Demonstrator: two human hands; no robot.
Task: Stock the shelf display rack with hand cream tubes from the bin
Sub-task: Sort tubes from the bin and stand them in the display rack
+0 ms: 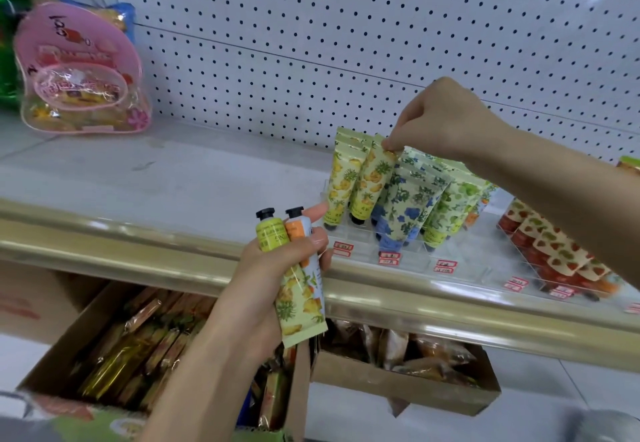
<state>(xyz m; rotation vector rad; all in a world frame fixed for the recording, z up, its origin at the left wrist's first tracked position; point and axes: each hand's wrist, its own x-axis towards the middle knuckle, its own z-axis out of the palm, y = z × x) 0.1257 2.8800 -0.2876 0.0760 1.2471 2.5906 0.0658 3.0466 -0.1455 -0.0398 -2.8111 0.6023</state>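
hand cream tubes [405, 199] stand cap-down in rows in the clear display rack [415, 261] at the right of the shelf [156, 178]; yellow-print rows at left, blue-flower in the middle, green-print at right. right hand [446, 119], reaching in from the right, pinches the crimped top edge of a yellow-print tube [369, 185] standing slightly tilted in the rack's left rows. left hand [273, 268], in front of the shelf's gold rail [138, 234], grips two further tubes with caps up: a yellow tube [299, 306] and, touching it on the far side, an orange-and-white tube [298, 228]; one finger extends toward the rack. red price labels [389, 258] line the rack front. strawberry-print packs [554, 251] fill a neighbouring tray. background: pegboard [311, 43], pink pouch [79, 71] at left. below the shelf, cardboard boxes [62, 355] hold wrapped goods.
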